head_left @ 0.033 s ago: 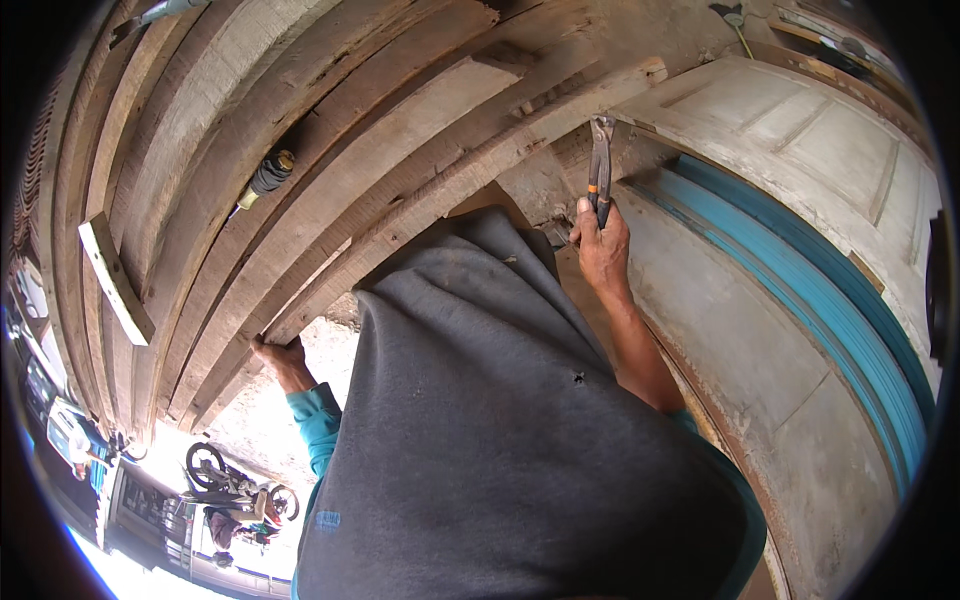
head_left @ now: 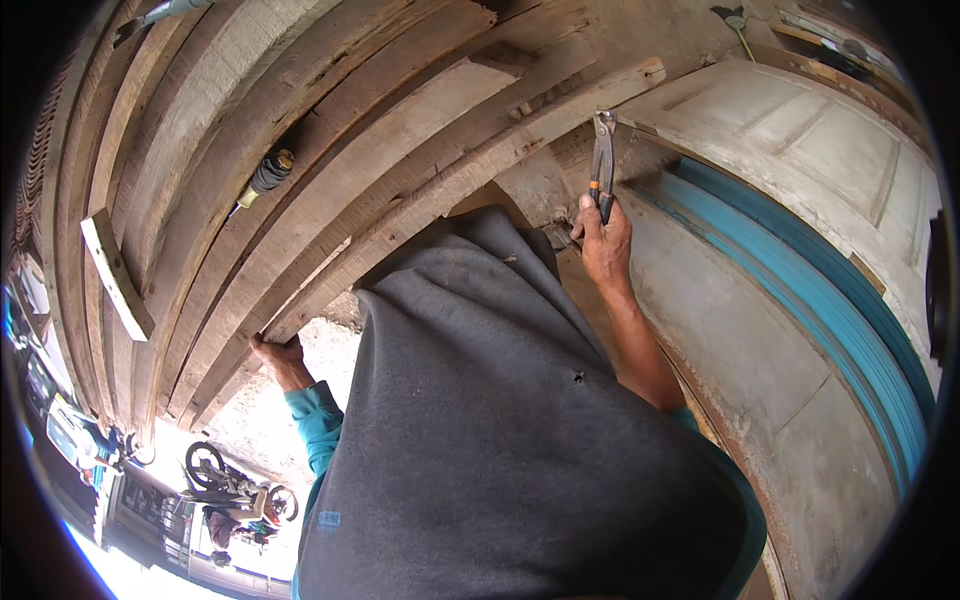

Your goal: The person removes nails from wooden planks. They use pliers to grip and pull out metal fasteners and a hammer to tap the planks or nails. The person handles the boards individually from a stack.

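The pliers (head_left: 603, 160) stand upright against the long wooden beam (head_left: 420, 200), head touching the beam's right end. The tool looks rigid, metal and moderately heavy; its orange-trimmed handles give the secure hold, low down. The right hand (head_left: 606, 243) has its fingers (head_left: 590, 212) wrapped closed around those handles. Further left along the same beam, the left hand (head_left: 282, 360) grips the lower edge, fingers curled shut over the wood. A grey cloth (head_left: 500, 430) hangs below the beam.
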`<state>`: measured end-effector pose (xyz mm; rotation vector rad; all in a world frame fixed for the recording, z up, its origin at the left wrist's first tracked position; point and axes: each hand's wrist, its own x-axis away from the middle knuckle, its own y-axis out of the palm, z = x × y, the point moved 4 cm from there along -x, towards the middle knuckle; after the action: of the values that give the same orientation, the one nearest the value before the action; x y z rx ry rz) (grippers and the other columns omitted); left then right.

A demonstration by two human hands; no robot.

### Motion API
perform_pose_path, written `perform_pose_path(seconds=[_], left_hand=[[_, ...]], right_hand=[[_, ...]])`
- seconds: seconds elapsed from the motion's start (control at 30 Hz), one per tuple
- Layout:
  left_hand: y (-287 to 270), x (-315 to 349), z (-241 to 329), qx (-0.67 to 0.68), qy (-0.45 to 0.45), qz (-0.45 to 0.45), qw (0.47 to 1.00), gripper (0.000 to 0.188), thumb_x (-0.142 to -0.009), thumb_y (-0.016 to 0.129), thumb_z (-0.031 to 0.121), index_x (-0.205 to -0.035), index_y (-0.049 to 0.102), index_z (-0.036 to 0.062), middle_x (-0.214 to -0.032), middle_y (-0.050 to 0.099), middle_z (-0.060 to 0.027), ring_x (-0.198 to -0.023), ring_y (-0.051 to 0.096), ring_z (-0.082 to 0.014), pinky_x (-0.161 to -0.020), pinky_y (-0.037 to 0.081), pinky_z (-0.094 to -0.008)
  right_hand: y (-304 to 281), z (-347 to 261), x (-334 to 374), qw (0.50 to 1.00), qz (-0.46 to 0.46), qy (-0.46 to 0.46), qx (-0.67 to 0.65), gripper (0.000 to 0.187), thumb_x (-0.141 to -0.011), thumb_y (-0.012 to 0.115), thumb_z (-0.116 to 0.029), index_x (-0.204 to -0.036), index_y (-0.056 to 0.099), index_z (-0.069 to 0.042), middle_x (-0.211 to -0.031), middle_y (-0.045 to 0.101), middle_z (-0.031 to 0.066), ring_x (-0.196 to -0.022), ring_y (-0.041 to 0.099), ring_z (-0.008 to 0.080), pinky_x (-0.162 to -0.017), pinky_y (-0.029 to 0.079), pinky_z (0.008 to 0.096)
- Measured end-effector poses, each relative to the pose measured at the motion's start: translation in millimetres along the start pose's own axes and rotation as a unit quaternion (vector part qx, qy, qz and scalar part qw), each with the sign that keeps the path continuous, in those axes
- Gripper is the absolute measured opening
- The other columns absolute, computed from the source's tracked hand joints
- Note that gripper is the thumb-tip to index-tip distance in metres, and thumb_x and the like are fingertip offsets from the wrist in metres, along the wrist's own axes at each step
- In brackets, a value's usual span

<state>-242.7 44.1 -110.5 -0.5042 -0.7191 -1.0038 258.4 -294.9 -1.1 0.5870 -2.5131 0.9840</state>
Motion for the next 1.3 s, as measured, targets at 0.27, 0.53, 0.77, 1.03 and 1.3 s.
perform_pose_path(seconds=[0.27,0.53,0.77,1.03,1.3], left_hand=[[-5.0,-12.6,-0.1,0.013,0.016,-0.025,0.999,0.051,-0.098,0.038,0.031,-0.136,0.057,0.0046,-0.137,0.062,-0.0138,-0.128,0.056,-0.0346,-0.107,0.047,-0.0535],[-11.8,-28.2,3.4,-0.021,0.055,-0.075,0.995,0.049,-0.101,0.040,0.040,-0.132,0.055,0.0042,-0.128,0.064,-0.0158,-0.115,0.064,-0.0346,-0.093,0.058,-0.0547],[-10.2,-27.0,8.1,-0.023,0.054,-0.086,0.995,0.046,-0.100,0.040,0.037,-0.128,0.057,0.0050,-0.122,0.066,-0.0147,-0.107,0.067,-0.0346,-0.089,0.060,-0.0530],[-8.7,-19.6,7.9,-0.048,0.044,-0.070,0.995,0.048,-0.101,0.040,0.032,-0.135,0.054,0.0031,-0.136,0.061,-0.0145,-0.124,0.059,-0.0326,-0.098,0.052,-0.0486],[-46.1,-59.5,25.9,-0.170,0.131,-0.157,0.964,0.031,-0.092,0.068,0.014,-0.116,0.056,-0.0004,-0.125,0.067,-0.0149,-0.112,0.066,-0.0298,-0.092,0.056,-0.0376]], right_hand=[[-54.7,30.5,-58.4,0.967,-0.047,0.079,-0.237,0.049,-0.101,0.055,-0.020,-0.146,0.048,-0.002,-0.105,0.070,0.0139,-0.097,0.072,0.0228,-0.074,0.050,0.0312],[-71.0,41.1,-83.5,0.916,-0.189,0.044,-0.350,0.058,-0.100,0.051,-0.015,-0.155,0.036,-0.002,-0.127,0.066,0.0193,-0.112,0.067,0.0284,-0.083,0.049,0.0333],[-105.2,44.4,-105.8,0.903,-0.270,0.023,-0.334,0.056,-0.100,0.051,-0.017,-0.153,0.039,-0.003,-0.128,0.065,0.0192,-0.115,0.067,0.0274,-0.086,0.051,0.0338],[-139.5,31.6,-114.4,0.892,-0.366,0.047,-0.261,0.061,-0.098,0.057,-0.025,-0.153,0.040,-0.006,-0.129,0.065,0.0195,-0.113,0.068,0.0264,-0.087,0.054,0.0353],[-146.2,36.4,-130.1,0.907,-0.355,0.043,-0.224,0.060,-0.101,0.057,-0.025,-0.155,0.038,-0.007,-0.127,0.067,0.0199,-0.111,0.069,0.0254,-0.088,0.056,0.0368]])
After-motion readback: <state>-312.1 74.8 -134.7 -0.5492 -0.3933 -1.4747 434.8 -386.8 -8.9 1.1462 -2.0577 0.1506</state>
